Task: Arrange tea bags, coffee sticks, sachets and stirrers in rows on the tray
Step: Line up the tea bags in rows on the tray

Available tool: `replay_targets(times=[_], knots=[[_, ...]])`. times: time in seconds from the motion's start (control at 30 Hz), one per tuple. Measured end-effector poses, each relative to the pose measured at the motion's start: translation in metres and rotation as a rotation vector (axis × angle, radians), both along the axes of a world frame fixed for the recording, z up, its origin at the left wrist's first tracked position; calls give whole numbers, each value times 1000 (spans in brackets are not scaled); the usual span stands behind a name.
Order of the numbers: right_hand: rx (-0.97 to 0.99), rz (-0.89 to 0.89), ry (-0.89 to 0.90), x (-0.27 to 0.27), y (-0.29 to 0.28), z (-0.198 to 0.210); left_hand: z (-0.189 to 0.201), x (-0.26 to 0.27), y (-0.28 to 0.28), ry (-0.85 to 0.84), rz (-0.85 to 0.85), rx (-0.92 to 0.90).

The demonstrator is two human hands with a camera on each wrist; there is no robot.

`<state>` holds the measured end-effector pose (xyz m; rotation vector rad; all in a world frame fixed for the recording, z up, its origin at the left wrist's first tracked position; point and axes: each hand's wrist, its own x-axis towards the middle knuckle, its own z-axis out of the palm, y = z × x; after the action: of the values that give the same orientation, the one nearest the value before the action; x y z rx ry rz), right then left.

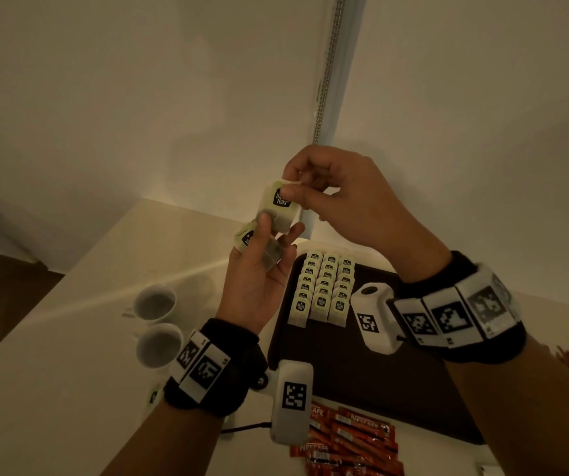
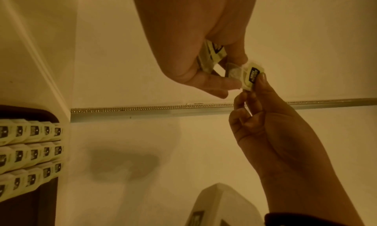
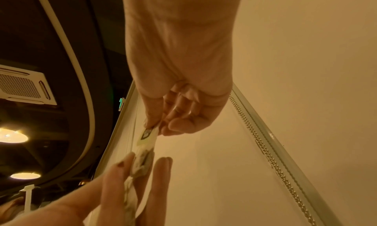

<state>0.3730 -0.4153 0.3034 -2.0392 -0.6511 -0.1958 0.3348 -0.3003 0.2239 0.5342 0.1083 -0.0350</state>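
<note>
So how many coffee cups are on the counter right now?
2. Both stand left of the dark tray: the far cup and the near cup, close together, behind the left hand. Others may be out of view.

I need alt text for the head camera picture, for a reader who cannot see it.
Above a dark tray, the right hand pinches the top of one tea bag, while the left hand holds more tea bags. Three rows of tea bags lie on the tray; two white cups stand left, orange coffee sticks nearer.
</note>
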Motion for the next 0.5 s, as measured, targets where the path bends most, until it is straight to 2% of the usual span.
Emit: replay_targets(times=[0.13, 0.5], knots=[[-72, -52, -60, 1, 0, -1, -2, 0, 0, 75, 7, -39], [-109, -102, -21, 5, 2, 1, -11, -2, -8, 26, -96, 99]])
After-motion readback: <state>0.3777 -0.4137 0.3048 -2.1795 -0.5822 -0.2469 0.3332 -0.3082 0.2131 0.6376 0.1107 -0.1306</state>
